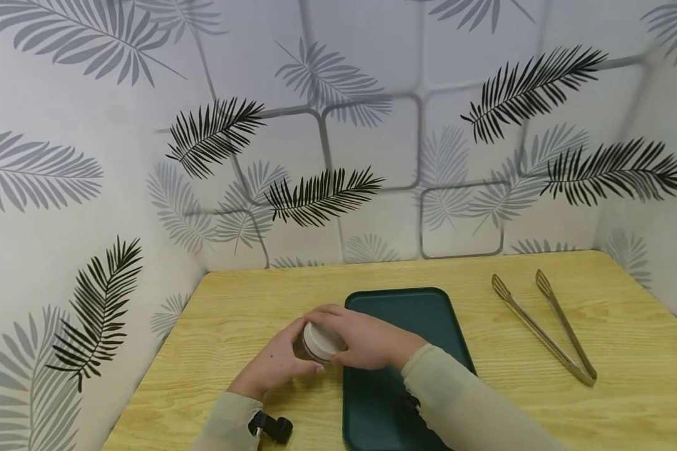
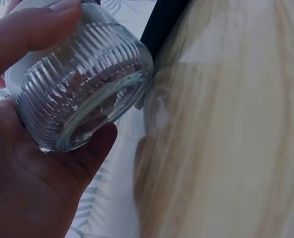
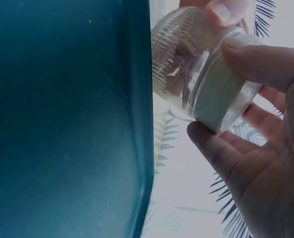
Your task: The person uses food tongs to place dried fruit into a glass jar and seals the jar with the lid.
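A ribbed clear glass jar (image 2: 87, 74) with a pale, whitish lid (image 1: 323, 341) is between my two hands, left of the dark green tray's edge. My left hand (image 1: 279, 366) grips the jar's glass body from the left, fingers and thumb around it. From the other side, my right hand (image 1: 367, 338) holds the lid, its thumb and fingers curled round the rim in the right wrist view. The jar's base shows in the left wrist view, close over the wooden table. Most of the glass body is hidden in the head view.
The dark green rectangular tray (image 1: 406, 307) lies under my right forearm. Metal tongs (image 1: 553, 332) lie spread on the wooden table (image 1: 248, 300) at the right. A wall (image 1: 372, 150) with leaf patterns stands behind the table.
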Available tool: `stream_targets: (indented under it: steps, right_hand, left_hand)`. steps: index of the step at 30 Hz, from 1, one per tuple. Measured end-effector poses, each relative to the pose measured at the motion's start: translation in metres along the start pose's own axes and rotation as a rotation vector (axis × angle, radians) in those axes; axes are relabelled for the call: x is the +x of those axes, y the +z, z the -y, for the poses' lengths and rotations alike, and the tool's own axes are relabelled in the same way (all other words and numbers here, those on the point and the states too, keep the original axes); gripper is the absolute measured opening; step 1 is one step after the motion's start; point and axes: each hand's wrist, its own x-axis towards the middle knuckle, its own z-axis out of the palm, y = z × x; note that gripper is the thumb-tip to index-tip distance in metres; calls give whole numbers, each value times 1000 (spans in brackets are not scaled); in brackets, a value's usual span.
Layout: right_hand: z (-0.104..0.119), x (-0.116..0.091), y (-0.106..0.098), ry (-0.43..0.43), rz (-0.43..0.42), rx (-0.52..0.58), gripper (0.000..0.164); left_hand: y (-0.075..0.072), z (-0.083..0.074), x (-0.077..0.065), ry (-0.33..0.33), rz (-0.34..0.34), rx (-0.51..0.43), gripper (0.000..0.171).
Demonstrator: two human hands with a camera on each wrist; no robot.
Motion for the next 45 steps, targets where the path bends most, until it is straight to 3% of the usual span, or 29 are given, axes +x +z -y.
stream_targets:
  steps: [8, 15, 18, 24, 29, 33, 40, 45]
  right_hand:
    - [-1, -2, -6, -140, 17, -76, 84]
    - [-2, -5, -10, -228, 48, -69, 87]
    - [-1, -6, -11, -184, 56, -59, 86]
    - [4, -6, -7, 19, 0, -44, 83]
    - [11, -7, -9, 101, -32, -66, 85]
    - [13, -8, -10, 111, -41, -73, 81]
    - [11, -9, -7, -45, -24, -189, 77]
    - [11, -6, -4, 58, -52, -145, 76]
  left_hand:
    - [-2, 2, -1, -3, 28, -17, 92]
    - [-5, 5, -2, 20, 129, -129, 88]
    - [-4, 3, -2, 32, 139, -150, 89]
    - [1, -2, 0, 43, 96, -102, 97]
    - [2, -7, 0, 45, 46, -74, 96]
    - [4, -9, -1, 38, 8, -17, 92]
    - [2, -6, -1, 43, 32, -40, 88]
    - [2, -5, -1, 47, 42, -59, 88]
